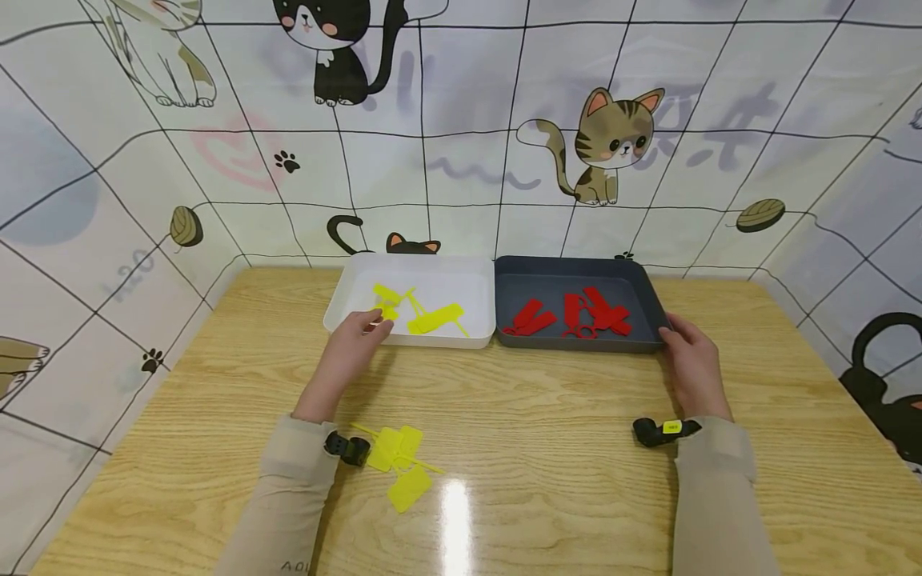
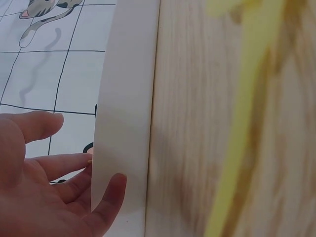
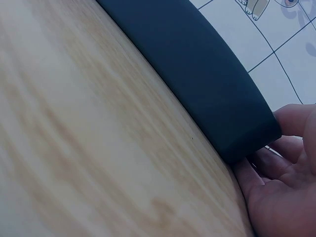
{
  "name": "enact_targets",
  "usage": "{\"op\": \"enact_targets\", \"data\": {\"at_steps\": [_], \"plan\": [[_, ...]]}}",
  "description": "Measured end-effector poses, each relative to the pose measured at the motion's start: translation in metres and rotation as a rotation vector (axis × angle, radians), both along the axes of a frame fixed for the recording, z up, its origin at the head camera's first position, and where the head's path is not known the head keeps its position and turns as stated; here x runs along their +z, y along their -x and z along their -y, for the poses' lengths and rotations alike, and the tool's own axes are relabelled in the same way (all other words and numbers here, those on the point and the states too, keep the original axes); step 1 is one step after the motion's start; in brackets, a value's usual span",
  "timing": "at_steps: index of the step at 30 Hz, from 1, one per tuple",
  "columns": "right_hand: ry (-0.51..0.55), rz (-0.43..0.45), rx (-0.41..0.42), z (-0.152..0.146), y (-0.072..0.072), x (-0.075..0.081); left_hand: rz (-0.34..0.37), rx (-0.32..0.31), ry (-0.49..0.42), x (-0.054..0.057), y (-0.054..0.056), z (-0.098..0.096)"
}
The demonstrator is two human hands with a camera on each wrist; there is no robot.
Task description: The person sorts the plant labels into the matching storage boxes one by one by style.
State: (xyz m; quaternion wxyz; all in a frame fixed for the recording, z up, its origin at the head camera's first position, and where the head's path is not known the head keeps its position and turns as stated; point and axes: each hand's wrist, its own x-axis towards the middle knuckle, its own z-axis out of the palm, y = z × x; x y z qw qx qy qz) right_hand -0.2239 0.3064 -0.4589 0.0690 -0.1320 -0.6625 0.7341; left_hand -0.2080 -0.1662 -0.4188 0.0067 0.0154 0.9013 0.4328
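Observation:
My left hand (image 1: 354,342) reaches over the front left rim of the white tray (image 1: 475,272), its fingertips by several yellow cable-tie tags (image 1: 435,318). In the left wrist view the thumb stands apart from the fingers (image 2: 112,197), and one finger lies against the tray's outer wall. At the front right corner of the dark grey tray (image 1: 583,346), my right hand (image 1: 695,360) holds the edge. Its thumb touches the corner in the right wrist view, with other fingers low beside it. Several red tags (image 1: 576,312) lie in that tray.
More yellow tags (image 1: 396,456) lie on the wooden table (image 1: 540,448) beside the left wrist. The two trays stand side by side near the table's back edge. Behind them hangs a white backdrop (image 1: 468,168) with cat drawings.

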Motion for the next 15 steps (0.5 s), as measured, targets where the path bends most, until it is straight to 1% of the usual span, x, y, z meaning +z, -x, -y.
{"op": "enact_targets", "data": {"at_steps": [4, 10, 15], "plan": [[0.016, -0.008, 0.005, 0.0001, -0.0002, 0.0000, 0.002, -0.005, -0.002, -0.0013, 0.0007, 0.0012], [0.027, -0.012, 0.012, -0.0004, -0.0002, -0.0002, 0.014, 0.004, 0.024, -0.0024, 0.0031, 0.0008], [0.038, -0.019, 0.016, -0.0010, 0.0002, -0.0002, 0.019, -0.006, 0.041, -0.0028, 0.0049, 0.0004]]}}
